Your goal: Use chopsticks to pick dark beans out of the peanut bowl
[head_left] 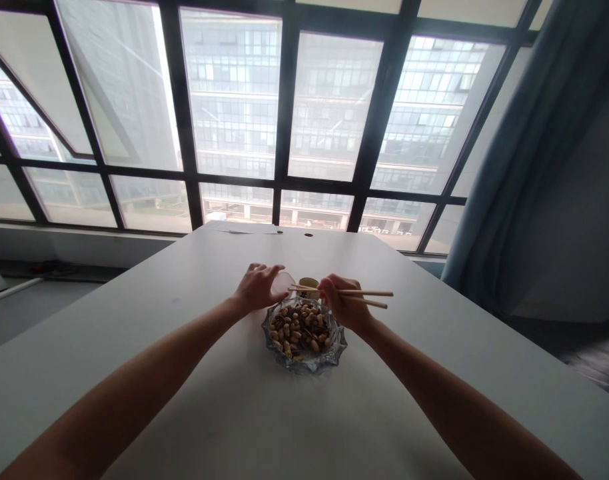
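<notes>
My right hand (342,300) grips a pair of wooden chopsticks (367,293), their tips pointing left over the far rim of a glass bowl. That scalloped clear bowl (306,365) holds peanuts in shells (287,327) mixed with dark seeds. My left hand (258,287) is curved around a translucent cup (281,283), thumb on the near side and fingers on the far side. Between my hands, behind the bowl, stands a small cup (308,283) with dark marks on its side and a yellow-green inside, partly covered by the chopsticks. Whether the chopstick tips pinch anything is too small to tell.
The white table (209,400) stretches toward large windows with dark frames. Near its far edge lie papers (239,228) and two small round items, one of them dark red (308,235). A blue curtain (504,180) hangs at the right.
</notes>
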Tool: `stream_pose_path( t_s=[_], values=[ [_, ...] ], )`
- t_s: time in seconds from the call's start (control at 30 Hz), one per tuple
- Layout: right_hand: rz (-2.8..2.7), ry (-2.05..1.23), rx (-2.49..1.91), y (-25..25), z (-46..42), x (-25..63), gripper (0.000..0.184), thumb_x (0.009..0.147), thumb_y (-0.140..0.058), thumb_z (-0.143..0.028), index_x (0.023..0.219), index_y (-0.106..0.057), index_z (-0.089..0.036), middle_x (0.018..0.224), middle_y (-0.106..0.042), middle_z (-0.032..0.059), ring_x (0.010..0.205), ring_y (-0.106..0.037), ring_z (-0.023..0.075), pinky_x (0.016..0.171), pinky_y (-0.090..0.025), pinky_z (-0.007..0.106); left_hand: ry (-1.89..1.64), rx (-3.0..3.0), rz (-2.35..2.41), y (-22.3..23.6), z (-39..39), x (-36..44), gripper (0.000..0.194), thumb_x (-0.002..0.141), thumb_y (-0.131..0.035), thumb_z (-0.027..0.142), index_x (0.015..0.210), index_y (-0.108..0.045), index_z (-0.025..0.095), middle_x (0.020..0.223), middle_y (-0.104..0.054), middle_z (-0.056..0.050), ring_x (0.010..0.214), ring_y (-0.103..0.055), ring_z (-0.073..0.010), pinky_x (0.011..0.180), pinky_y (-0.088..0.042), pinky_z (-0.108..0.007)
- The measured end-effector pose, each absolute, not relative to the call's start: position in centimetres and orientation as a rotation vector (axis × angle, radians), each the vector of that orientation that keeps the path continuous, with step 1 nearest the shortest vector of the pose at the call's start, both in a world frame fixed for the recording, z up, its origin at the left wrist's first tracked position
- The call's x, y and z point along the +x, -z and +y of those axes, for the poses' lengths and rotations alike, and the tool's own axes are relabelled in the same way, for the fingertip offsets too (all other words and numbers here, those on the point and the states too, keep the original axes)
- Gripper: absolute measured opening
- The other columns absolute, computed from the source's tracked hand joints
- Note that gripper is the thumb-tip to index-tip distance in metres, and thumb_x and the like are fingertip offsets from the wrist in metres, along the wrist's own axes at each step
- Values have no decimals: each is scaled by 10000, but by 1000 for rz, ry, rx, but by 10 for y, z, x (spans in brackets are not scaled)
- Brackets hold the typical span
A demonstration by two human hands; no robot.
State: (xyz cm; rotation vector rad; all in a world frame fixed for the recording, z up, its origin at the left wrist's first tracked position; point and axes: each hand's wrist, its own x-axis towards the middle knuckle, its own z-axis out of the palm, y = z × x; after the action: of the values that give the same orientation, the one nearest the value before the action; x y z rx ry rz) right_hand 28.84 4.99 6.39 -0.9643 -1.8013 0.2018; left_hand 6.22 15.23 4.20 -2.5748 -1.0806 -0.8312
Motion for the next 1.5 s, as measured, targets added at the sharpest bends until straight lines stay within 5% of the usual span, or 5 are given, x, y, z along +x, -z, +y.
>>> stream_pose_path(
  t_s=[0.27,0.5,0.9,1.13,1.5],
  values=[
    [-1718,-664,-1232,-100,26,314,706,791,-456,-840,540,-553,-187,359,-485,-8,298,-441,97,320,-330,193,665,-2616,-1353,-46,161,67,629,819,-592,592,1266,-539,152,1016,-742,-119,973,-680,-314,955,-434,-478],
    [-1988,-839,-1321,-103,24,319,673,845,-455,-779,584,-556,-167,412,-552,-3,328,-506,91,351,-380,173,824,-2622,-1273,-37,153,40,582,865,-508,642,1209,-588,180,1190,-687,-140,1079,-641,-322,953,-460,-503],
    [-1803,-589,-1146,-84,36,312,573,883,-488,-721,664,-575,-199,473,-593,3,387,-569,140,372,-437,225,1342,-2472,-1424,14,152,9,588,838,-573,605,1253,-492,196,1277,-607,-142,1181,-588,-298,984,-504,-455],
    [-1850,-678,-1185,-99,29,314,576,823,-576,-723,651,-572,-173,482,-616,18,392,-591,136,358,-439,201,1220,-2539,-1634,14,148,10,644,800,-628,569,1299,-474,193,1246,-645,-135,1111,-641,-293,918,-537,-424],
    [-2078,-552,-1183,-105,20,314,556,911,-497,-665,676,-586,-169,524,-635,30,428,-595,133,401,-473,213,1165,-2570,-1696,7,141,11,620,806,-632,532,1315,-475,215,1189,-674,-108,1045,-662,-277,892,-538,-410]
  ],
)
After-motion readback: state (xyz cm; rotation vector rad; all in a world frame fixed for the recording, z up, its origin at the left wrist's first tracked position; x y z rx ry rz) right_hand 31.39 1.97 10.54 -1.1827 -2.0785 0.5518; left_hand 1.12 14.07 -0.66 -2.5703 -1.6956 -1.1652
